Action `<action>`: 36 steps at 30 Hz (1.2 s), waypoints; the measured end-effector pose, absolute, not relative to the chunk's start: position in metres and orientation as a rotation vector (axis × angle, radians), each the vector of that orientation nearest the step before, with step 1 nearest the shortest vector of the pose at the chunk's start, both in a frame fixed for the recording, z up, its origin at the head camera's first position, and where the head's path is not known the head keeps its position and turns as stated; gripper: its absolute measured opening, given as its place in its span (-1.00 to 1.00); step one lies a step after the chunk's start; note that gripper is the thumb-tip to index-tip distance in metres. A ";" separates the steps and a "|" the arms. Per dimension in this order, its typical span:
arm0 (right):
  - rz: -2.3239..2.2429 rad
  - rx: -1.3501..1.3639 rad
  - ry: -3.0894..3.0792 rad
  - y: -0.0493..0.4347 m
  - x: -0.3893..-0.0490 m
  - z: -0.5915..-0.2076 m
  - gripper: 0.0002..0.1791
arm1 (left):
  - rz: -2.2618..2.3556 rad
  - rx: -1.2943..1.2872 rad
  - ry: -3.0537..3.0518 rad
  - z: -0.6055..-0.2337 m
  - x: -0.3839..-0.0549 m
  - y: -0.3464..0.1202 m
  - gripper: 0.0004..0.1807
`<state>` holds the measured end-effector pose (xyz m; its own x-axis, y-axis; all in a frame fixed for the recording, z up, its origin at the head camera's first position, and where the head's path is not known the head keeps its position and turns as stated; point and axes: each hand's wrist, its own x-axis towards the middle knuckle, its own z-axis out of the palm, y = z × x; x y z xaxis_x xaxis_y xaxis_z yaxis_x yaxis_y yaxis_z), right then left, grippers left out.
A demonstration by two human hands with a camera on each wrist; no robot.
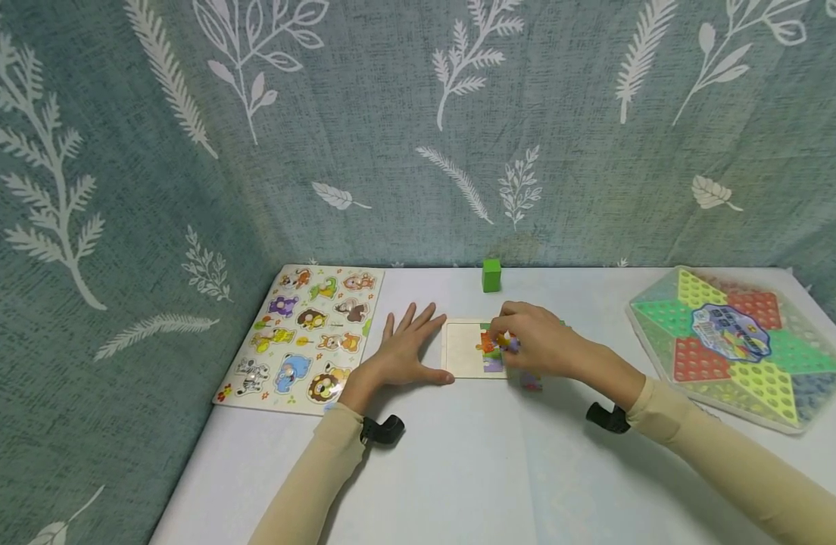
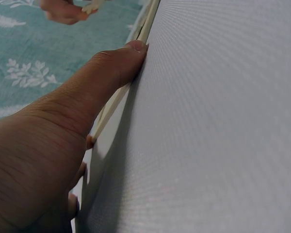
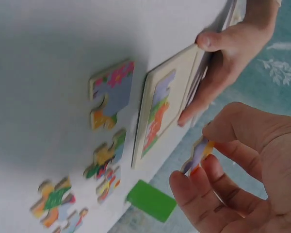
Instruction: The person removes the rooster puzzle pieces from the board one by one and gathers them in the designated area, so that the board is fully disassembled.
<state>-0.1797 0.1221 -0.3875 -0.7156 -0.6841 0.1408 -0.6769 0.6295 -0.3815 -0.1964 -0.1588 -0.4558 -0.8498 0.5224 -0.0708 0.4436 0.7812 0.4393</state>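
A small wooden puzzle tray [image 1: 462,352] lies flat on the white table, its left part bare wood. Joined pieces [image 3: 155,119] in orange, green and lilac fill its right end. My left hand [image 1: 400,356] rests at the tray's left edge, fingers spread and thumb tip at the near corner. Over the tray's right side, my right hand [image 1: 537,337] pinches a puzzle piece [image 3: 198,154] between thumb and fingers, its lilac and orange face partly covered. Several loose puzzle pieces [image 3: 114,92] lie on the table beside the tray, mostly hidden behind the right hand in the head view.
A green block [image 1: 491,275] stands behind the tray near the back curtain. To the left lies a board of animal pictures [image 1: 302,341], close to my left hand. A star-patterned hexagonal game board [image 1: 731,341] is at the right, beyond my right forearm.
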 end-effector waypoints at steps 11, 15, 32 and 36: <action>-0.546 -1.144 2.871 0.148 -0.177 -0.379 -0.75 | 0.598 0.759 2.797 -0.459 -0.198 -0.159 0.24; -0.550 -1.144 2.889 0.158 -0.174 -0.379 -0.78 | 0.601 0.748 2.791 -0.457 -0.197 -0.159 0.25; -0.588 -1.084 2.918 0.189 -0.156 -0.391 -0.77 | 0.598 0.760 2.791 -0.455 -0.196 -0.158 0.23; -0.611 -1.108 2.904 0.192 -0.152 -0.397 -0.75 | 0.599 0.761 2.793 -0.455 -0.195 -0.157 0.23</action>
